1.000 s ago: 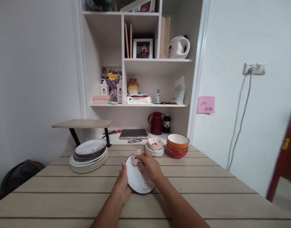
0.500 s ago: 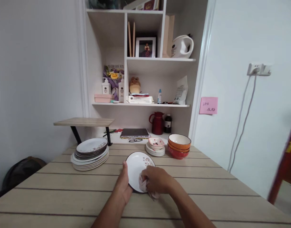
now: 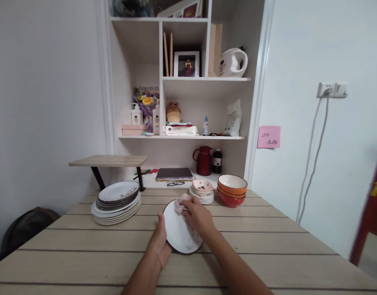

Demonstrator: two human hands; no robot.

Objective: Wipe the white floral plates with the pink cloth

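Head view: wiping appears to be the step in hand.
Left grip: left hand [image 3: 160, 246] clasps the plate [image 3: 176, 229] by its left side, above the tabletop [image 3: 92, 262].
Right grip: right hand [image 3: 199, 216] pinches a cloth [image 3: 181, 205] at the plate's far part.
Next stroke: probably calls for steady support, light pressure.
Plate: round, smooth-looking, white, dark-rimmed.
Cloth: crumpled, pale, soft-looking.

White with a dark rim and brownish flower sprigs on the plate [image 3: 176, 229]; pale pink on the cloth [image 3: 180, 204]. Orange above red on the bowls [image 3: 232, 191]. Beige, dark-striped across the table [image 3: 83, 262].
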